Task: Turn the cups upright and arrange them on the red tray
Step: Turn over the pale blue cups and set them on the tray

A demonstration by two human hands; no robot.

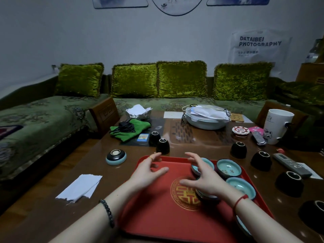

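Observation:
A red tray [157,207] with a gold emblem lies on the wooden table in front of me. Several upright cups with turquoise insides stand on its right side, among them one at the back [228,168] and one further forward [242,186]. My right hand [203,178] hovers spread over the upright cups, and one cup [205,194] is partly hidden under its palm. My left hand [149,168] floats open above the tray's left part, holding nothing. Black cups sit upside down on the table: two behind the tray [162,146] and several to the right [261,161].
An upturned saucer-like lid [116,156] sits left of the tray, a torn white paper [80,187] nearer me. A green cloth [130,129], a covered dish [206,118], a white mug [276,125] and two remote controls [289,164] crowd the far and right table. A green sofa stands behind.

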